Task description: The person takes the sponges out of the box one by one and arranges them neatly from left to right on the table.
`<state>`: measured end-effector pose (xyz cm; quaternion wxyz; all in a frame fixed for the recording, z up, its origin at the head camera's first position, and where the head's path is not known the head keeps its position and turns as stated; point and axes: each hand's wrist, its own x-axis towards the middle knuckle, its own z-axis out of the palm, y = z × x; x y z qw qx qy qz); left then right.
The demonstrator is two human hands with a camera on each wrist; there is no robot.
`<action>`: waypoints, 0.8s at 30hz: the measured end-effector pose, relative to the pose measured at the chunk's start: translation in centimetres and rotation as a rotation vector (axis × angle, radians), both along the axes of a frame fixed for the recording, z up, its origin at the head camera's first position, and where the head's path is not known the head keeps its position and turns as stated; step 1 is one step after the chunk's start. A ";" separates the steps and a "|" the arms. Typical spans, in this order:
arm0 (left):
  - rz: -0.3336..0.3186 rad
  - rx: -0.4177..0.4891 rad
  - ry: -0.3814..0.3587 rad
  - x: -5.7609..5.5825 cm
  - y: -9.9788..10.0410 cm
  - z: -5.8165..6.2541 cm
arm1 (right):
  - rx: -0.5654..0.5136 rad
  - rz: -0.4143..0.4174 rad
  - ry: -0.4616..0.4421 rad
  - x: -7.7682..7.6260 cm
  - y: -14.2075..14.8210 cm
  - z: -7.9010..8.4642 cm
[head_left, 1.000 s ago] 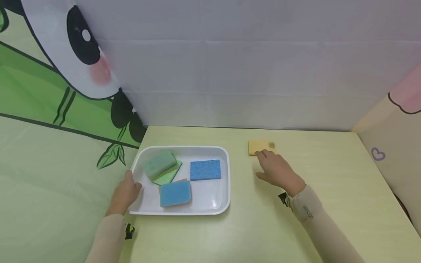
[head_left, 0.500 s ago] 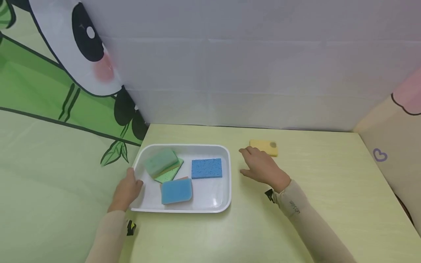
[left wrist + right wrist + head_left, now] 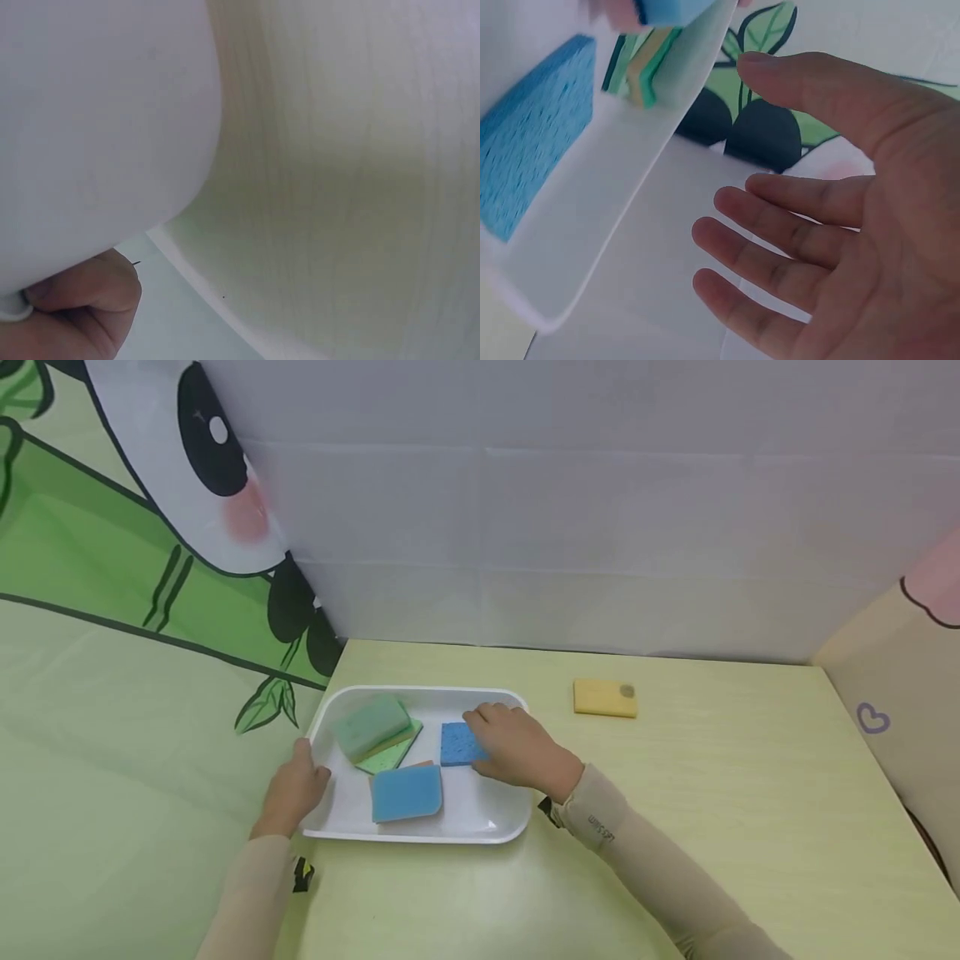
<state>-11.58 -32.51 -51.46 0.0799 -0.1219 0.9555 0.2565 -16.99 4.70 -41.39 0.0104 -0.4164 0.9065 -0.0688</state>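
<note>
My left hand (image 3: 291,792) grips the left rim of a white plastic tray (image 3: 480,820). In the left wrist view its curled fingers (image 3: 105,289) show at the edge of the tray's underside (image 3: 105,142). My right hand (image 3: 525,753) is over the tray's right side, covering part of a speckled blue sponge (image 3: 457,745). The right wrist view shows that hand's fingers (image 3: 772,255) spread and loosely bent, apart from the blue sponge (image 3: 544,139). Also in the tray are a light blue sponge (image 3: 407,793) lying on something orange, and a green sponge (image 3: 372,725) over a lighter green one (image 3: 390,753).
A yellow sponge (image 3: 604,698) with a dark spot lies on the pale wooden table (image 3: 720,760), right of the tray. A white cloth wall (image 3: 600,527) borders the back edge. Printed cloth (image 3: 112,693) hangs along the left, and another panel stands at the right.
My right hand has moved left, from the yellow sponge to over the speckled blue sponge in the tray. The yellow sponge stays on the table. My left hand keeps hold of the tray rim.
</note>
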 end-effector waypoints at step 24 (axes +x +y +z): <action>0.071 -0.005 0.010 -0.6 2.9 0.0 | 0.191 0.267 0.130 1.4 -6.5 -3.5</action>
